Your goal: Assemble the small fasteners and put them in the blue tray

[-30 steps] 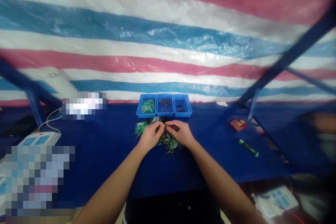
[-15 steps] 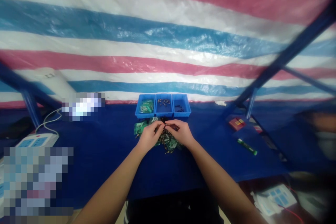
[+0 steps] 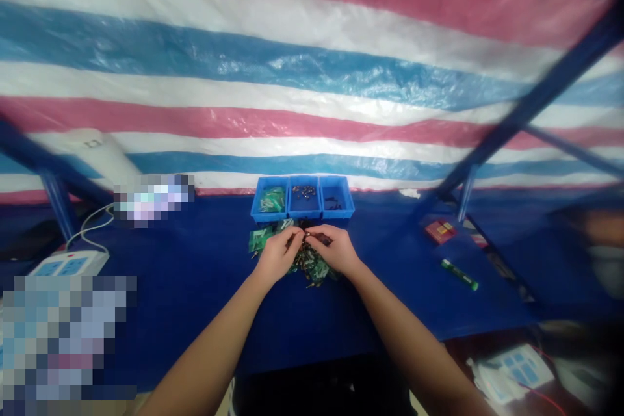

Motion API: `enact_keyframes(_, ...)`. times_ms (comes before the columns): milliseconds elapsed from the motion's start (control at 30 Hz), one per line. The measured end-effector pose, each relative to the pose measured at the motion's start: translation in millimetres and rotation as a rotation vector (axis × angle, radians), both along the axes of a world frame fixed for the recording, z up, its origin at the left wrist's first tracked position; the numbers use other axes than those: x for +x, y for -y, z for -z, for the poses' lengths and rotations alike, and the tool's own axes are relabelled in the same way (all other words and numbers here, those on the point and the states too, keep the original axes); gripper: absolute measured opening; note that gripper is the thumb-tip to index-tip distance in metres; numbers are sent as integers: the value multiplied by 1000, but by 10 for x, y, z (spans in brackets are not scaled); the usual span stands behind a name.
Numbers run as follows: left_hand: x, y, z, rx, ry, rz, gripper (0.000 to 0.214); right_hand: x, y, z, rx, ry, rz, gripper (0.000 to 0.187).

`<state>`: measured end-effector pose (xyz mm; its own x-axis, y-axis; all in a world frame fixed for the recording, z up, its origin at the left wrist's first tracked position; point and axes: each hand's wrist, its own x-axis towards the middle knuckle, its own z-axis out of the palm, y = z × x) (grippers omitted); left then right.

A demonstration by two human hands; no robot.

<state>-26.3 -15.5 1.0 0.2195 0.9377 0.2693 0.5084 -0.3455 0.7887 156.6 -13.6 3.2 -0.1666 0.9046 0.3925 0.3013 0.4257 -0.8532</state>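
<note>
My left hand (image 3: 279, 255) and my right hand (image 3: 335, 248) meet fingertip to fingertip over a pile of small green and brassy parts (image 3: 314, 268). Both are closed in a pinch on a tiny dark piece between them, too small to name. Green packets (image 3: 258, 238) lie to the left of the pile, partly under my left hand. Just beyond my hands stand three joined blue bins: the left bin (image 3: 255, 208) holds green pieces, the middle bin (image 3: 305, 213) small metal parts, the right bin (image 3: 344, 213) a few dark parts.
On the blue table (image 3: 185, 299), a power strip (image 3: 73, 263) with white cables lies left. To the right are a red box (image 3: 439, 230) and a green tube (image 3: 459, 274). Blue metal posts (image 3: 468, 192) frame both sides before a striped plastic sheet (image 3: 292, 104). Another power strip (image 3: 521, 367) sits lower right.
My hands stay together over the pile, with only slight finger movement. The camera view has shifted a little; the bins and other things stay in place.
</note>
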Motion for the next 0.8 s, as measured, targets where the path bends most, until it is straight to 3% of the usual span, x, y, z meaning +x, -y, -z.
enact_keyframes(800,4,1,-9,19,-12,7,30,-6,0,2,26,11,-8,20)
